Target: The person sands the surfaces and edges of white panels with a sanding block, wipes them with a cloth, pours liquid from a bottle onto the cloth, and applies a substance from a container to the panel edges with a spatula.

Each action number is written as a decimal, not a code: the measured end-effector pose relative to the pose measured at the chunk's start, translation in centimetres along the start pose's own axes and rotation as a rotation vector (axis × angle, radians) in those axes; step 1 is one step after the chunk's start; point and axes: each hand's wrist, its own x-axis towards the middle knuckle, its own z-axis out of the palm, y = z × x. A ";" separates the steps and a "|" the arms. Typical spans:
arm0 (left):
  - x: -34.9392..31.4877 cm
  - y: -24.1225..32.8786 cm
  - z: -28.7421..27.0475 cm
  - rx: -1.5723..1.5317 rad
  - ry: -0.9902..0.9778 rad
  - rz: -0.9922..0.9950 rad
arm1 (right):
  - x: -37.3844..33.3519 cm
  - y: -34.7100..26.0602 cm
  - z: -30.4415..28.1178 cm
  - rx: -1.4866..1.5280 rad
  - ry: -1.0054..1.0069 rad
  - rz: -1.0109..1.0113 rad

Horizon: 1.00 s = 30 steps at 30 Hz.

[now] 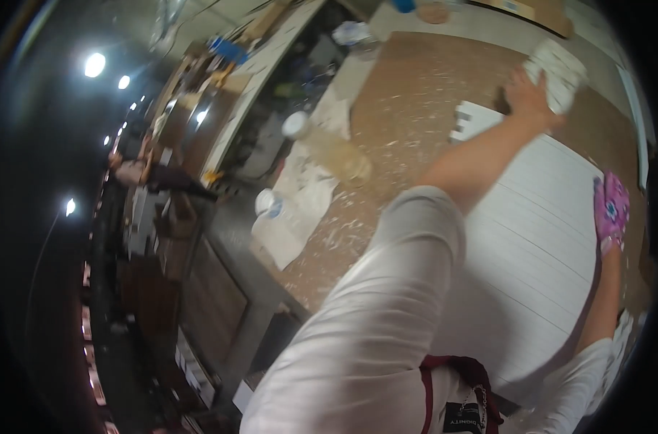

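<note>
A large white panel (532, 217) with thin grooved lines and notches at its far left corner lies on the brown board (408, 94) before me. My left hand (528, 98), bare, reaches past the panel's far edge. Its fingers are closed on a crumpled white cloth (555, 74). At the panel's right edge is my right hand (613, 208), in a pink flowered glove. Its fingers are stretched out flat, pointing away from me, and nothing shows in them.
Left of the panel, a clear bottle of yellowish liquid (336, 153) with a white cap lies near stained paper (300, 217). A smaller white-capped bottle (268, 203) is on that paper. Farther left, another person (144, 173) stands among benches. A cardboard piece (532, 13) lies at the far edge.
</note>
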 end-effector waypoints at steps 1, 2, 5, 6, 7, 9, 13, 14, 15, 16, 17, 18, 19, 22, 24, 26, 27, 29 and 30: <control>-1.3 0.4 -1.2 -0.029 -0.020 0.049 | -0.1 1.0 0.9 -0.036 0.031 0.044; -2.0 -1.0 -2.5 -0.162 -0.040 0.067 | -0.4 0.9 0.7 -0.018 0.034 0.005; -3.4 -6.7 -4.7 -0.440 0.033 0.101 | -0.5 2.3 1.7 0.140 0.073 -0.108; -2.8 -10.6 -4.3 -0.471 0.141 0.104 | -0.1 4.6 2.2 0.237 0.111 -0.140; -3.0 -14.0 -3.8 -0.501 0.245 0.108 | -0.1 6.4 2.7 0.692 0.052 0.065; -6.0 -16.8 -3.2 -0.826 0.148 -0.068 | -0.9 10.9 3.1 1.153 0.002 0.387; -12.0 -16.1 -3.0 -1.220 -0.178 -0.191 | -1.2 12.4 2.6 1.277 -0.218 0.523; -12.0 -16.2 -1.4 -1.262 -0.073 -0.154 | -1.4 11.4 2.3 1.336 -0.216 0.516; -11.3 -16.5 -0.4 -1.222 -0.015 -0.140 | -1.3 11.4 2.6 1.367 -0.201 0.554; -10.7 -16.4 0.6 -1.185 0.036 -0.124 | -1.6 11.7 2.9 1.394 -0.182 0.599; -10.2 -16.5 1.5 -1.149 0.084 -0.107 | -1.7 12.0 3.2 1.420 -0.160 0.646; -9.6 -16.8 1.9 -1.150 0.070 -0.113 | -1.7 11.5 3.0 1.404 -0.136 0.659; -9.1 -17.2 1.9 -1.145 0.056 -0.124 | -1.4 10.4 2.7 1.392 -0.118 0.672; -8.6 -17.5 1.9 -1.141 -0.001 -0.090 | -1.1 10.4 2.9 1.367 -0.120 0.609; -8.7 -17.5 1.8 -1.125 -0.015 -0.075 | -1.0 11.9 4.0 1.315 -0.131 0.396; -8.9 -16.8 1.9 -1.101 -0.006 -0.071 | -2.1 15.4 6.5 1.200 -0.113 0.057; -9.1 -16.4 1.5 -1.127 -0.019 -0.068 | -2.3 15.7 7.0 1.251 -0.105 0.075; -9.8 -15.5 0.4 -1.183 -0.042 -0.068 | -2.5 16.1 7.6 1.352 -0.095 0.107; -10.0 -15.5 0.5 -1.207 -0.042 -0.075 | -2.4 16.4 8.0 1.154 -0.084 0.052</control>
